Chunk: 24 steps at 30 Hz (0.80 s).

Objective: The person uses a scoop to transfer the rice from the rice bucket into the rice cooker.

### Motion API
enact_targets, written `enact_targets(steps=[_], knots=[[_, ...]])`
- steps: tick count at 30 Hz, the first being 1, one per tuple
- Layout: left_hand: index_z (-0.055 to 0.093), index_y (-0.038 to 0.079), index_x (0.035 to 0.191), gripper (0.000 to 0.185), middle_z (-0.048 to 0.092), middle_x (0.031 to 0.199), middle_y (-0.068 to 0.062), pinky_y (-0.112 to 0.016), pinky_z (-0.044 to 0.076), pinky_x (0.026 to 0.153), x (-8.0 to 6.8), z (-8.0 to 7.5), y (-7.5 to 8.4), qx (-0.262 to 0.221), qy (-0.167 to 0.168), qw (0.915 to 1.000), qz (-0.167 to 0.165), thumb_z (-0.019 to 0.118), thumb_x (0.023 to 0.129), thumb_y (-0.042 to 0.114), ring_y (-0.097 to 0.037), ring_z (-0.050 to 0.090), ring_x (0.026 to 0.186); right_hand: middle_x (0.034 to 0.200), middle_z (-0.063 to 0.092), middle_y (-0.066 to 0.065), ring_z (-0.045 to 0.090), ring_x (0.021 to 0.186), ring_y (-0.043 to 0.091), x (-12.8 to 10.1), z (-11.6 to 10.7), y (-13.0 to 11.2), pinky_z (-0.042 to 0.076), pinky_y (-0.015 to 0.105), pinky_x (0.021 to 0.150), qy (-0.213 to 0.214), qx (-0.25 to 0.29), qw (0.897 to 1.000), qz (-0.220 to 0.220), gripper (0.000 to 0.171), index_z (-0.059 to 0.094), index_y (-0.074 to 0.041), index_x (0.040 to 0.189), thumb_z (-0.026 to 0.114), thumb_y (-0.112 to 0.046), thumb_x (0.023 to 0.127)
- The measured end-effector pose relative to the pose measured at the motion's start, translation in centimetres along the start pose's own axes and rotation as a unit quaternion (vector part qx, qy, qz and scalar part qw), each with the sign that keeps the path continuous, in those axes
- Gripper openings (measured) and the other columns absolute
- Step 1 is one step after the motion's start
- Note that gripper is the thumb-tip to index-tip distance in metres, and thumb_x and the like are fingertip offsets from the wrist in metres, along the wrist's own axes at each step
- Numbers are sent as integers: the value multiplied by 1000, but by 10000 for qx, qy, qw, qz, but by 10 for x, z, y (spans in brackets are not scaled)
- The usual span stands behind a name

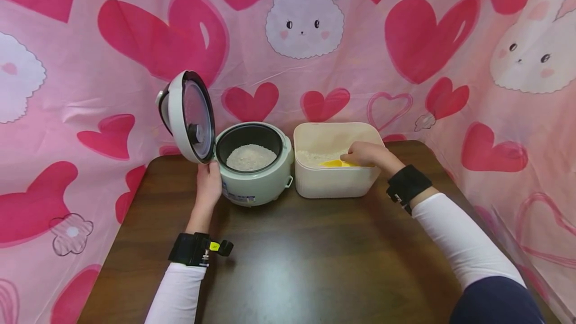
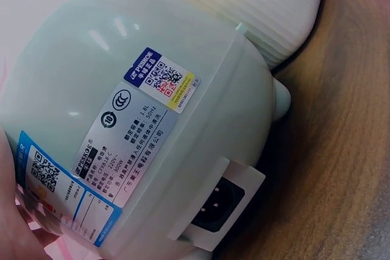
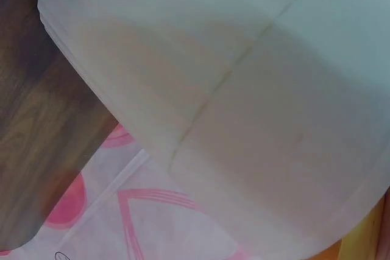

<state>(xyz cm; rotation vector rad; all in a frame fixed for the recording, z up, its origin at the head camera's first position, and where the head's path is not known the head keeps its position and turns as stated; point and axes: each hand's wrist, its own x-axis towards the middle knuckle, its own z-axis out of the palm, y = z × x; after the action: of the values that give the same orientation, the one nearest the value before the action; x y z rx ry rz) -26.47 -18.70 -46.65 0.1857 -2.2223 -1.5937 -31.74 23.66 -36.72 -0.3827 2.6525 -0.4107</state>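
Observation:
My left hand (image 1: 209,182) touches the pale green rice cooker (image 1: 252,191) at its left side, just below the raised lid (image 1: 198,119). In the left wrist view, that hand (image 2: 13,226) lies at the left edge against the cooker's labelled side, its fingers partly hidden. White rice (image 1: 251,157) lies in the cooker's dark inner pot. On the right, a cream bin (image 1: 335,184) holds more rice (image 1: 317,159). My right hand (image 1: 365,154) grips a yellow scoop (image 1: 335,163) inside the bin, over its front right rim. The bin's wall (image 3: 244,120) fills most of the right wrist view.
Both containers stand side by side near the back of a dark wooden table (image 1: 288,259). A pink curtain (image 1: 252,74) with hearts and rabbits hangs close behind. The cooker's power socket (image 2: 219,205) has no cord in it.

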Motion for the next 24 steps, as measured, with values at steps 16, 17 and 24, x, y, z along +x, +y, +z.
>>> enact_targets(steps=[16,17,24], knots=[[45,-9,143,52,48,148,-30,-55,29,120,0,-2,-1,50,-83,10000,-1,34,103,22,-43,44,140,72,51,4,52,67,23,-15,-14,2,46,28,69,117,1100,9935,257,44,72,-2,102,50,-40,108],[45,-9,144,52,48,148,-31,-55,29,120,0,-2,0,55,-101,9999,-5,33,103,22,-44,44,140,73,53,4,52,66,23,-16,-15,3,47,27,69,133,1206,9922,284,44,71,-2,104,50,-40,108],[44,-9,146,53,46,150,-30,-53,28,121,-1,-2,0,47,-70,10000,-19,35,103,22,-43,42,142,74,53,6,52,63,24,-25,-24,5,48,27,64,355,1426,9888,269,40,68,-3,106,51,-39,108]])
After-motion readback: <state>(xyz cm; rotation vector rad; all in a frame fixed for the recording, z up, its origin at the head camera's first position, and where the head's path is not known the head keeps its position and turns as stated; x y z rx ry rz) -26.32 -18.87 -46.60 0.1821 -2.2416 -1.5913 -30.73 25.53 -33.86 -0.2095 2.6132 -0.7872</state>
